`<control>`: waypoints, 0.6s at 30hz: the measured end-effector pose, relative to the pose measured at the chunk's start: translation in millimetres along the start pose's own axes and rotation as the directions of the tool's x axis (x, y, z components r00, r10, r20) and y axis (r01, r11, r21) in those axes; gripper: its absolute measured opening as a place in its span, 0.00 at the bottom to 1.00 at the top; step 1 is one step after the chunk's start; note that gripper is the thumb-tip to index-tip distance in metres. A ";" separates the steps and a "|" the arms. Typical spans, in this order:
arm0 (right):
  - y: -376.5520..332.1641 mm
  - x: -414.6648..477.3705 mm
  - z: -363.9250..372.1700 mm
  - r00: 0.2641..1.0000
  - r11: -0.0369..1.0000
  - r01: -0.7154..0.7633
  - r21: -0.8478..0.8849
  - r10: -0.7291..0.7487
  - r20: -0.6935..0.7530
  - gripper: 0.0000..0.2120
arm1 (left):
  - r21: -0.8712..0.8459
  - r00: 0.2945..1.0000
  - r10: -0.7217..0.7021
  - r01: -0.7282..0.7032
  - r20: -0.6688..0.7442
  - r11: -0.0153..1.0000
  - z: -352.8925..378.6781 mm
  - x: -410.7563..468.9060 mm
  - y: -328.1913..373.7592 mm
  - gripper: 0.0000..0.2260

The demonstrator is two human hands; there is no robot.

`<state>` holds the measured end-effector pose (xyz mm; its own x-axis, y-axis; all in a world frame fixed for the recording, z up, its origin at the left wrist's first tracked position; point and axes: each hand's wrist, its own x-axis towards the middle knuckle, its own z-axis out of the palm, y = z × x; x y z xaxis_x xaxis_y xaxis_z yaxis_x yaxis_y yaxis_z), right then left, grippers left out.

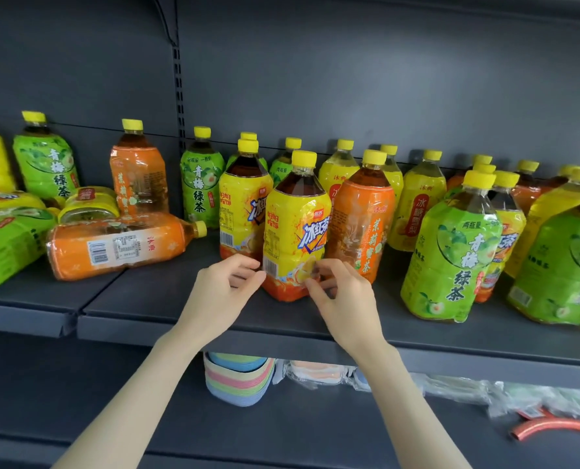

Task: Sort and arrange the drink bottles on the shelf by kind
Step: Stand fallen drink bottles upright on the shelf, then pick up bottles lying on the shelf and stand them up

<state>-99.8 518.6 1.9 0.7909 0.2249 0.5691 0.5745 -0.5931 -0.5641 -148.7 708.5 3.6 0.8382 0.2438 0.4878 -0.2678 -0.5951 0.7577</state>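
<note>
Yellow-labelled plastic iced tea bottle (297,228), yellow cap, stands upright front-centre on the dark grey metal shelf (153,296). Your left hand (226,286) and right hand (342,292) hold its lower part from either side, fingers curled in close against the label. Second yellow-labelled bottle (243,204) just behind on the left. Orange-labelled jasmine tea bottle (363,218) upright just beside on the right. Orange-labelled bottle lying on its side (119,245) further left. Green-labelled green tea bottle (451,258) upright, well apart on the right.

The left hand (226,286) and right hand (344,294) are bare, as are both slender forearms (136,384).
</note>
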 end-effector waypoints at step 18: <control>-140.0 13.1 127.5 0.996 0.993 0.040 0.111 -0.031 -0.079 0.06 | 0.301 0.955 0.222 -0.157 -0.195 0.941 -176.4 8.7 -89.9 0.06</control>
<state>-143.1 703.1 12.1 0.7533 0.1814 0.6322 0.6255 -0.4944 -0.6036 -201.2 899.2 16.2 0.6486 0.2501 0.7189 -0.2410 -0.8284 0.5057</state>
